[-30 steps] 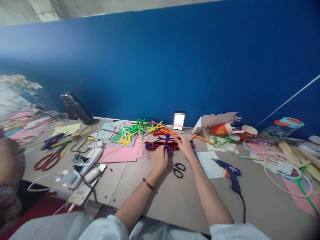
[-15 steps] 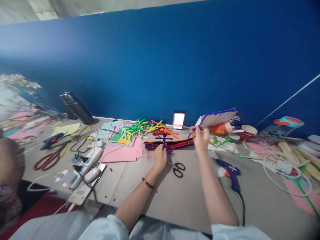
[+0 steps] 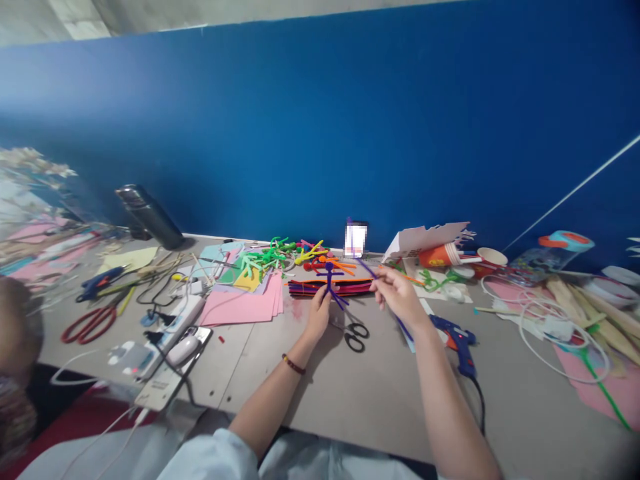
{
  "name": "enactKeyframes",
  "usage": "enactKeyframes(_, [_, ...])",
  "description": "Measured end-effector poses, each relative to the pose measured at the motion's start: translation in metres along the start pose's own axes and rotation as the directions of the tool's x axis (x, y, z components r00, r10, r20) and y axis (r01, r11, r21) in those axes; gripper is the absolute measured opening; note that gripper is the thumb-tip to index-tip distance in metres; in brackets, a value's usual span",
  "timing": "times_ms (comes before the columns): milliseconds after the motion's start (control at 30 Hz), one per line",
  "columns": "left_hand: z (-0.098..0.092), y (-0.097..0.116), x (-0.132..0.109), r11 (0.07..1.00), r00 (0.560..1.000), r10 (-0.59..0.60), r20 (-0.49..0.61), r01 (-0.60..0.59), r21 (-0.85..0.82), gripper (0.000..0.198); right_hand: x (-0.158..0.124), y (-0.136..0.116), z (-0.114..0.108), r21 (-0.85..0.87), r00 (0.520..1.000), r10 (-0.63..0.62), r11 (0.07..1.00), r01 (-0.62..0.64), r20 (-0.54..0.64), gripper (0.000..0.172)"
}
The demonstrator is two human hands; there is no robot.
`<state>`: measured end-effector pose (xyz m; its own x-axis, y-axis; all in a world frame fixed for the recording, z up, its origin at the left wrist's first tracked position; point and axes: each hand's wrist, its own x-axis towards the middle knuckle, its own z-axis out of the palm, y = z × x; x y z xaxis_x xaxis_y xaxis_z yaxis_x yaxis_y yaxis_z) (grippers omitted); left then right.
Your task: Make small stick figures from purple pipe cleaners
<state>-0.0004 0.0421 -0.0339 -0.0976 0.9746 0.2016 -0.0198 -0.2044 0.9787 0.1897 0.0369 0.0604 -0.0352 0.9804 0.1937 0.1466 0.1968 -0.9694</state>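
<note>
The left hand [image 3: 317, 317] sits low over the table [image 3: 380, 400], its fingers pinching the purple pipe-cleaner figure [image 3: 329, 280], which stands upright against a bundle of dark pipe cleaners [image 3: 305, 288] at twelve o'clock. The right hand [image 3: 397, 293] is raised off the table, gripping a long purple pipe cleaner [image 3: 367, 269] slantwise between thumb and fingers. Scissors [image 3: 355, 337] lie at four o'clock from the left hand. From the right hand, a red paper cup [image 3: 434, 256] lies tipped over at one o'clock, and a clear jar [image 3: 530, 277] with a blue lid stands at two o'clock, its contents too small to tell.
</note>
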Motion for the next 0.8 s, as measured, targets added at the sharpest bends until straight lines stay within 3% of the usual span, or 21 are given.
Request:
enactKeyframes(100, [0.001, 0.004, 0.001, 0.990, 0.995, -0.102, 0.016, 0.103, -0.094, 0.025, -0.011, 0.020, 0.009, -0.176, 0.996, -0.032, 0.983, 0.046, 0.081, 0.021])
enactKeyframes(267, [0.000, -0.001, 0.003, 0.972, 0.986, -0.163, -0.016, 0.158, -0.173, 0.025, -0.017, 0.057, 0.015, -0.410, 0.957, -0.289, 0.875, 0.256, -0.021, 0.020])
enactKeyframes(367, [-0.001, -0.002, 0.004, 0.976, 0.991, -0.130, -0.012, 0.126, -0.178, 0.025, -0.016, 0.074, 0.012, -0.529, 0.936, -0.353, 0.792, 0.304, 0.009, 0.021])
enactKeyframes(467, [-0.003, 0.000, 0.005, 0.983, 0.995, -0.099, -0.013, 0.096, -0.155, 0.019, -0.016, 0.081, 0.010, -0.568, 0.919, -0.394, 0.755, 0.327, 0.004, 0.022])
enactKeyframes(667, [-0.004, 0.005, 0.005, 0.946, 0.984, -0.168, 0.066, 0.179, -0.271, 0.019, -0.016, 0.081, 0.008, -0.633, 0.908, -0.419, 0.710, 0.308, -0.029, 0.022])
enactKeyframes(800, [-0.004, 0.010, 0.003, 0.962, 0.989, -0.143, 0.038, 0.148, -0.229, 0.020, -0.016, 0.082, 0.008, -0.646, 0.905, -0.426, 0.695, 0.316, -0.015, 0.024])
